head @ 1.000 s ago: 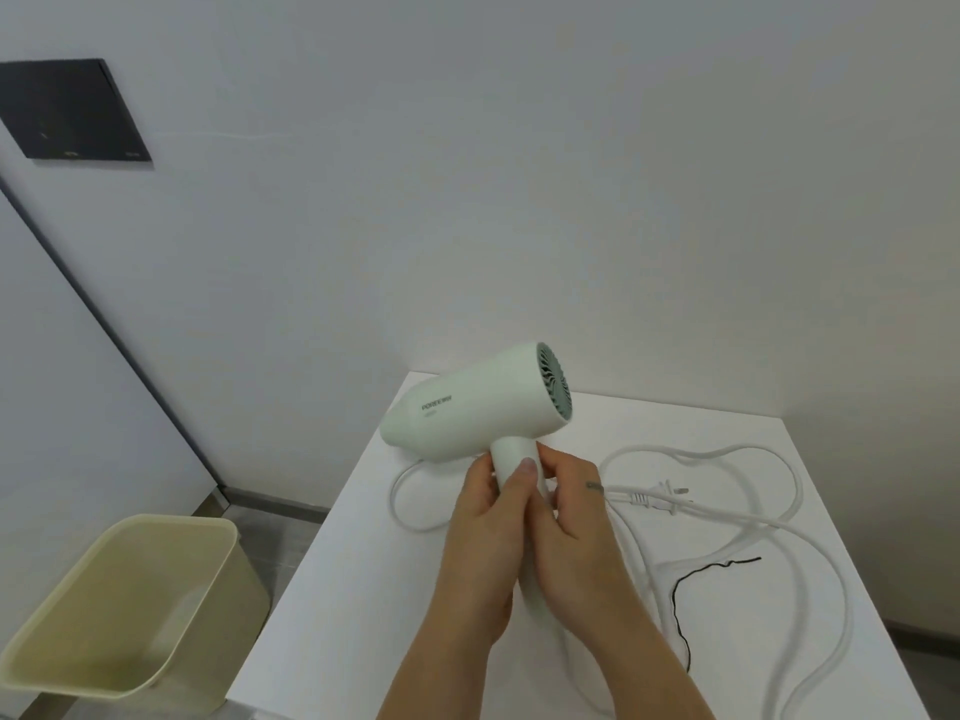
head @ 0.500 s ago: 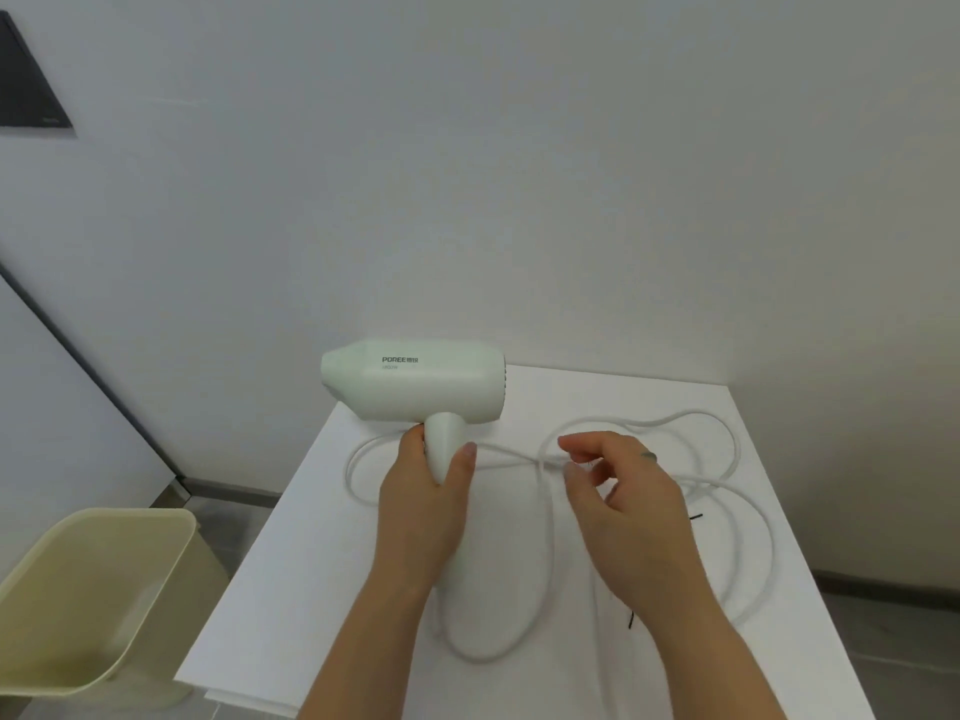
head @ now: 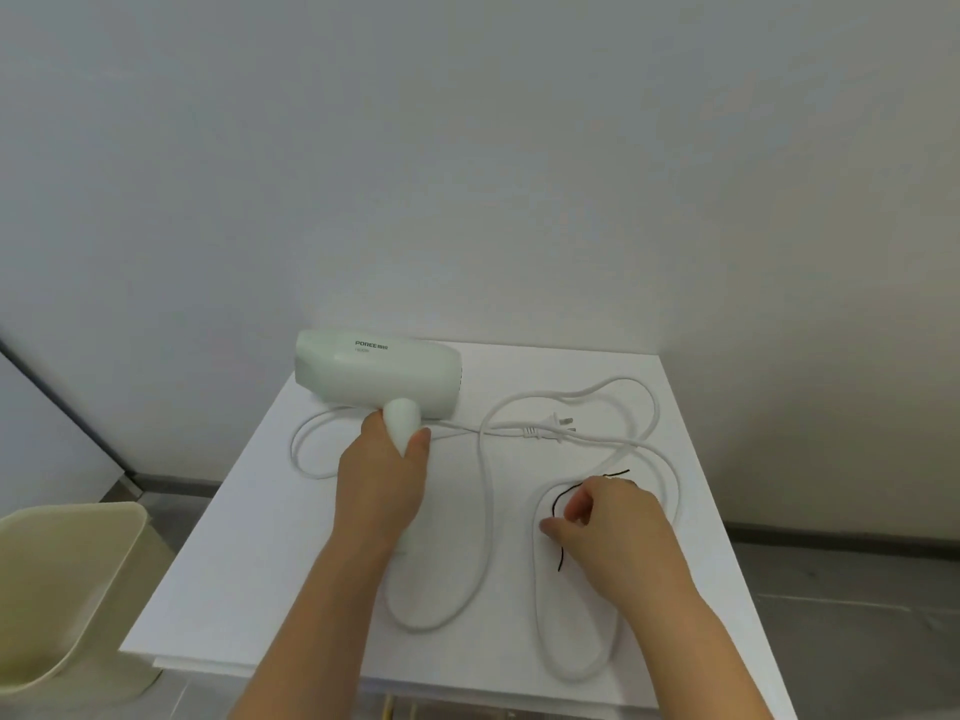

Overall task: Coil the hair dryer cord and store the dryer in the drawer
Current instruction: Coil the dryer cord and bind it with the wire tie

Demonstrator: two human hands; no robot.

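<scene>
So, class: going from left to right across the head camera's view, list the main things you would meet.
Beige bin → hair dryer, its handle gripped by the left hand → plug → right hand over the black tie. The white cord loops across too much of the white table to place.

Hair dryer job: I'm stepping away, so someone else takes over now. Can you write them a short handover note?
Left hand: gripping the dryer by its handle, held above the table.
Right hand: down at the black tie; grip unclear.
Cord: sprawled in loose loops over the table, plug lying mid-table.
Done: dryer picked up.
Left: coil the cord, tie it, stow the dryer. No drawer in view.
</scene>
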